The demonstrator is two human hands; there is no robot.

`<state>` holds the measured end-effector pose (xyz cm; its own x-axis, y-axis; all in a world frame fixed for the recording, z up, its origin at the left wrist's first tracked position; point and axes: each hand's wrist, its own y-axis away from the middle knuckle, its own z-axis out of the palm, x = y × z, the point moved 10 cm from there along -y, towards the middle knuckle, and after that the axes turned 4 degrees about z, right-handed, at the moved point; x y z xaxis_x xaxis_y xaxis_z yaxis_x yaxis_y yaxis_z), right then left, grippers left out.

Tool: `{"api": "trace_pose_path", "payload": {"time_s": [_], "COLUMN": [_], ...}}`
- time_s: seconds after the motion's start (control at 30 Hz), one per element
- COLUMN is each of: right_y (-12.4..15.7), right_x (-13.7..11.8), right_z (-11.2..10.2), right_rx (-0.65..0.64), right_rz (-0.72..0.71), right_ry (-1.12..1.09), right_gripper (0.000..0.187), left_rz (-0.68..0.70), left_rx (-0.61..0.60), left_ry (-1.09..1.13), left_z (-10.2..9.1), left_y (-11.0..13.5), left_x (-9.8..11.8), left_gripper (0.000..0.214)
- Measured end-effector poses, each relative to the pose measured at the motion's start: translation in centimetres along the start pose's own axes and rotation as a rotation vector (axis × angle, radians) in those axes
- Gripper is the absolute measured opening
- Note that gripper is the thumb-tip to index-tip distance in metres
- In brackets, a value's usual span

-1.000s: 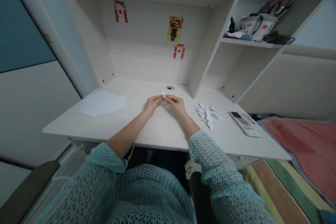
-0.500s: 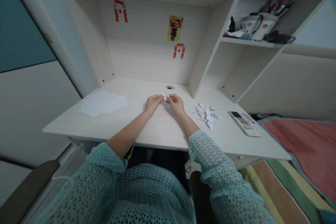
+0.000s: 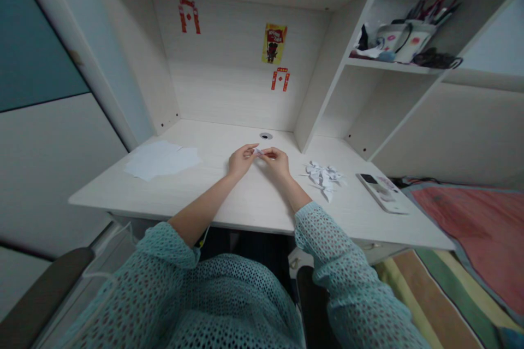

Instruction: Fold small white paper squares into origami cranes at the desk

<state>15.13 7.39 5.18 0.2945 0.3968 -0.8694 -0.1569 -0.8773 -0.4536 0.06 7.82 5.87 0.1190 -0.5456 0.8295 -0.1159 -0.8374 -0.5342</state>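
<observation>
A small piece of folded white paper [image 3: 257, 152] is pinched between my two hands above the middle of the desk. My left hand [image 3: 241, 160] grips its left side, fingers closed. My right hand [image 3: 276, 161] closes on the right side with thumb and fingertips. Fingers cover much of the paper, so its exact shape is hard to make out. To the right lies a pile of folded white paper pieces [image 3: 324, 177]. Flat white paper sheets [image 3: 161, 159] are spread in a loose stack on the left.
A phone [image 3: 382, 193] lies on the right of the white desk [image 3: 172, 196]. Behind my hands is a round cable hole [image 3: 266, 136]. Upright panels and shelves surround the back, with cups of pens and scissors [image 3: 405, 38] at upper right. A bed [image 3: 470, 229] adjoins the right side.
The fingers of both hands have shifted around the paper, and less of it shows now. My left fingers are more curled. The paper piles and phone lie unchanged.
</observation>
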Motion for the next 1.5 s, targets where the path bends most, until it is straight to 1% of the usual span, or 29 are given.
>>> {"api": "trace_pose_path", "payload": {"time_s": [0.1, 0.23, 0.33, 0.5, 0.67, 0.83, 0.93, 1.07, 1.17, 1.27, 1.37, 1.5], "right_y": [0.0, 0.0, 0.1, 0.1, 0.4, 0.8, 1.0, 1.3, 1.5, 1.7, 1.5, 1.2], "right_x": [0.0, -0.1, -0.3, -0.4, -0.8, -1.8, -2.5, -3.4, -4.0, -4.6, -4.5, -3.4], "right_z": [0.1, 0.2, 0.1, 0.0, 0.0, -0.2, -0.1, 0.6, 1.0, 0.9, 0.5, -0.1], "right_rx": [-0.013, -0.024, -0.016, -0.009, -0.01, 0.005, 0.005, -0.067, -0.098, -0.1, -0.07, -0.005], "right_rz": [0.006, 0.013, 0.012, 0.005, -0.012, -0.042, -0.079, -0.153, -0.206, -0.251, -0.214, -0.139], "right_ry": [-0.008, -0.01, -0.002, 0.026, 0.065, 0.162, 0.211, 0.262, 0.294, 0.296, 0.267, 0.277], "right_gripper": [0.033, 0.034, 0.034, 0.034, 0.033, 0.028, 0.028, 0.03, 0.029, 0.026, 0.028, 0.029], "left_rz": [-0.005, -0.008, -0.019, -0.065, -0.05, -0.039, -0.049, -0.057, -0.111, -0.177, -0.182, -0.135], "left_rx": [0.0, 0.0, -0.008, 0.022, -0.005, -0.023, -0.045, -0.053, -0.012, 0.02, 0.017, -0.01], "left_ry": [-0.018, -0.026, -0.018, -0.003, -0.03, -0.017, 0.021, 0.089, 0.148, 0.204, 0.208, 0.152], "left_z": [-0.1, -0.1, 0.1, -0.1, 0.1, 0.5, 0.8, 0.9, 0.6, 0.4, 0.4, 0.6], "left_y": [0.1, 0.2, 0.1, 0.0, -0.1, -0.1, -0.1, -0.2, -0.2, -0.2, -0.3, -0.3], "left_x": [0.6, 1.0, 0.5, -0.7, -0.5, -0.3, -0.5, -0.4, -0.8, -1.4, -1.6, -1.4], "left_gripper": [0.042, 0.037, 0.038, 0.041, 0.037, 0.038, 0.033, 0.032, 0.036, 0.039, 0.037, 0.033]}}
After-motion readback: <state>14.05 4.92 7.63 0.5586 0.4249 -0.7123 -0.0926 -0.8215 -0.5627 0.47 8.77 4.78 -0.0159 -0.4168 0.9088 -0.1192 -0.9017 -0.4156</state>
